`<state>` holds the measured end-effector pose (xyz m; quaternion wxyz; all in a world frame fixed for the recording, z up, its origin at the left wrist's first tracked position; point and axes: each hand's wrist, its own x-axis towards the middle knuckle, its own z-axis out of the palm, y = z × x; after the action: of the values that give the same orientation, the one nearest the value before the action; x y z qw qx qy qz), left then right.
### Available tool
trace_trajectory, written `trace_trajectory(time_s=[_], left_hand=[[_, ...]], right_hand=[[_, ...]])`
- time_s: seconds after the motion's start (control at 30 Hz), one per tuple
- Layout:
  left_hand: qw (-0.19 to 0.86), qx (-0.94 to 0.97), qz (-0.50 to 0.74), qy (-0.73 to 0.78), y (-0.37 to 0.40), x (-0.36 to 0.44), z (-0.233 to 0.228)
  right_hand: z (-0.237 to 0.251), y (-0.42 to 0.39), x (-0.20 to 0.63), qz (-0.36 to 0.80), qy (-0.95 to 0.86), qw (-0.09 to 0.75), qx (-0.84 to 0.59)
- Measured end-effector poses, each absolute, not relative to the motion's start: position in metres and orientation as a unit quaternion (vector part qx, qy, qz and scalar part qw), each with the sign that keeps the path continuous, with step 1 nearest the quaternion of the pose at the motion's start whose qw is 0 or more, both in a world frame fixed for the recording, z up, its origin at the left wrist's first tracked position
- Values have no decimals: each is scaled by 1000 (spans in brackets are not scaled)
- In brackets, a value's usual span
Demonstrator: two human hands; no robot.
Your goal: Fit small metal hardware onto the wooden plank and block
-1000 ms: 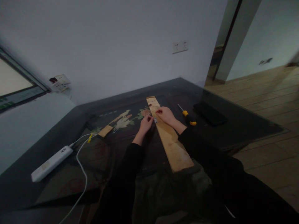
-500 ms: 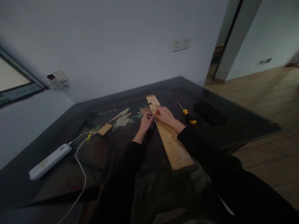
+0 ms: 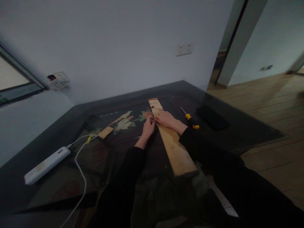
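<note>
A long wooden board [image 3: 177, 150] lies on the dark table, its near end by my lap. My right hand [image 3: 165, 119] rests across the board's far part, fingers bent toward its left edge. At that edge my left hand [image 3: 148, 126] meets it, thumb and fingers pinched together. A small shiny metal piece shows between the fingertips, too small to name. Right of the board lies a screwdriver [image 3: 190, 119] with a yellow and black handle.
A flat black object [image 3: 212, 117] lies right of the screwdriver. To the left are a small wood block [image 3: 105, 132] and a white power strip [image 3: 47, 165] whose cable [image 3: 82, 174] hangs over the edge. The table [image 3: 128, 95] stands against the wall.
My right hand has shifted slightly left and flattened more over the board. My left fingers have moved a little at the board's edge. The view has tilted slightly.
</note>
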<state>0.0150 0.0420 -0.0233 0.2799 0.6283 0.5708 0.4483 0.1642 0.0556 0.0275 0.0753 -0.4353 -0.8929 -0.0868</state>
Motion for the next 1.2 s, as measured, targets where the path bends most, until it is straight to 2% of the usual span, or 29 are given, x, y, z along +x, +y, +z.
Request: trace_trajectory(time_s=[1.03, 1.2], left_hand=[[366, 568, 498, 543, 48, 17, -24], [359, 582, 487, 542, 46, 17, -23]], right_hand=[[35, 54, 177, -60, -908, 57, -411], [30, 59, 179, -57, -914, 78, -394]])
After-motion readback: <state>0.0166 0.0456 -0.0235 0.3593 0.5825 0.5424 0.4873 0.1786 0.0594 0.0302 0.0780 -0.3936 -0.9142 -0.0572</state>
